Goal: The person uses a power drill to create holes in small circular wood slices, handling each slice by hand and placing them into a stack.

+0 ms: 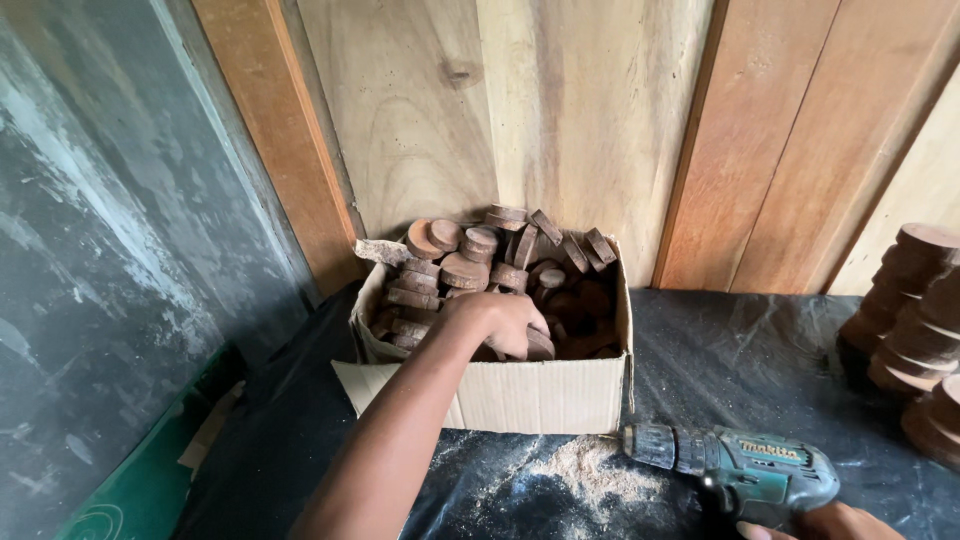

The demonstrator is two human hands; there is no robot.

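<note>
1. Left hand (pixel 500 322) reaches into the cardboard box (pixel 540 395), fingers curled down onto the round wooden discs (pixel 465 270) piled inside.
2. Right hand (pixel 825 523), near right edge, mostly out of view; grip cannot be told; cordless drill (pixel 745 465) lies against it.
3. Sawdust (pixel 590 475) on the black table cover (pixel 740 345), near the box.
4. Stacked discs (pixel 915 320) far right.

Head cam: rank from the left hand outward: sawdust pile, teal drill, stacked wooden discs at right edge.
From the left hand, which reaches into the cardboard box:
1. Pale sawdust pile, on the black sheet in front of the box.
2. Teal cordless drill, lower right.
3. Stacked round wooden discs, far right edge.
</note>
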